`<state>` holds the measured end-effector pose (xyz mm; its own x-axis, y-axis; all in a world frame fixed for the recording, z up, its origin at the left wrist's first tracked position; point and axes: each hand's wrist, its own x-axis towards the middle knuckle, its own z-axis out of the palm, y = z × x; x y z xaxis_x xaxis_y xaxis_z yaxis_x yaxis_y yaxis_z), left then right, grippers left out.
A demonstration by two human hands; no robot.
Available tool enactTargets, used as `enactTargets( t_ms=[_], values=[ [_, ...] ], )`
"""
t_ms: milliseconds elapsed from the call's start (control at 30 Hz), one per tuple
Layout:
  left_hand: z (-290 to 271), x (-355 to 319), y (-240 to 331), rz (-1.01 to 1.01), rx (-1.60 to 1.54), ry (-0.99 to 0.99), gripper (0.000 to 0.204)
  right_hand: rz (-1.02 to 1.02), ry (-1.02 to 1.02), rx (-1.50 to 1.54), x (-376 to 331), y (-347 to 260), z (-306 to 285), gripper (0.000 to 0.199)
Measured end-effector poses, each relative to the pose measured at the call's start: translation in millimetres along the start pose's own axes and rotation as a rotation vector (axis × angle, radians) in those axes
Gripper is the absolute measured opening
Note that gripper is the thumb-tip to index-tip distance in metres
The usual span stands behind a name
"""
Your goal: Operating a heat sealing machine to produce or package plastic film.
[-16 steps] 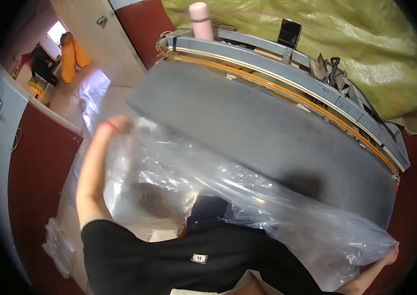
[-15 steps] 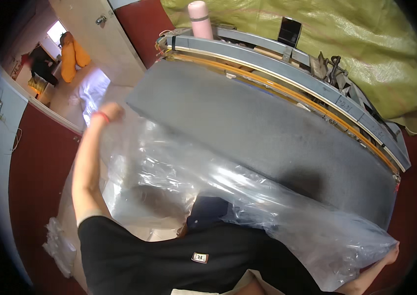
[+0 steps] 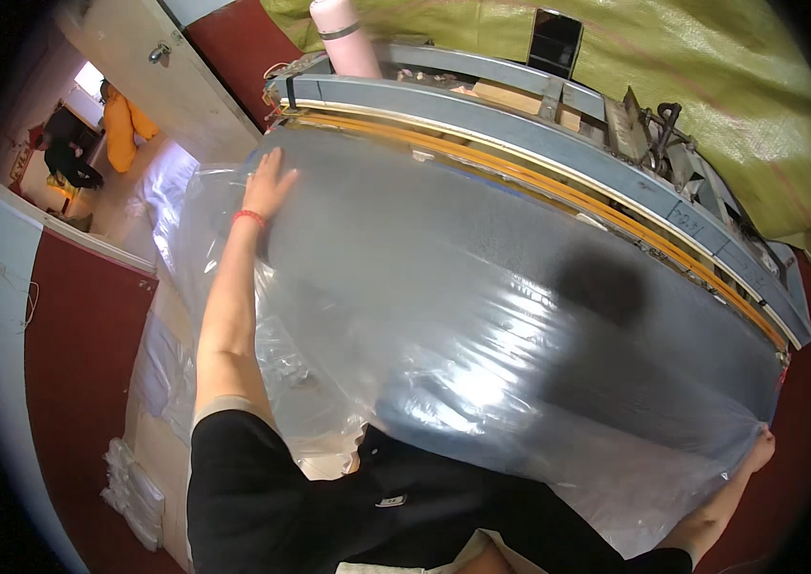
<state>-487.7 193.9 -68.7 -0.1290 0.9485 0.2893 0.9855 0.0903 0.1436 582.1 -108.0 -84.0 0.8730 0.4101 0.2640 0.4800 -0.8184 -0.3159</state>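
Note:
A sheet of clear plastic film (image 3: pixel 463 378) lies over much of the grey work surface (image 3: pixel 405 182) in front of me and hangs over its near side. My left hand (image 3: pixel 269 187), with a red band at the wrist, rests on the film near the far left corner, palm down and fingers spread. At the right end, my right hand (image 3: pixel 759 450) pinches the film's corner and draws it taut. Creases and bright glare run across the sheet's middle.
Behind the surface runs a long metal bar (image 3: pixel 520 124) with orange strips (image 3: pixel 482 158). Near it are a pink bottle (image 3: pixel 346 43), a phone (image 3: pixel 555 43) and metal clamps (image 3: pixel 659 134). A door (image 3: pixel 152 67) stands at the far left, with a person (image 3: pixel 70 158) beyond. Bundled film (image 3: pixel 133 493) lies lower left.
My left hand has moved right and away from me onto the surface, its fingers now spread. The film covers more of the grey surface. My right hand has risen slightly with its corner.

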Motion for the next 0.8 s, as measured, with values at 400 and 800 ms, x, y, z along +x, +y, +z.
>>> enactTargets(
  t_ms=[400,800],
  values=[
    [0.1,43.6,51.6,0.008,-0.572,0.366,0.027,0.134,0.138,-0.302,-65.2,-119.4,-36.0,0.037],
    [-47.0,-290.8,608.1,0.844,-1.312,-1.545,0.052,0.147,0.221,-0.151,-46.0,-81.4,-25.6,0.025]
  ],
)
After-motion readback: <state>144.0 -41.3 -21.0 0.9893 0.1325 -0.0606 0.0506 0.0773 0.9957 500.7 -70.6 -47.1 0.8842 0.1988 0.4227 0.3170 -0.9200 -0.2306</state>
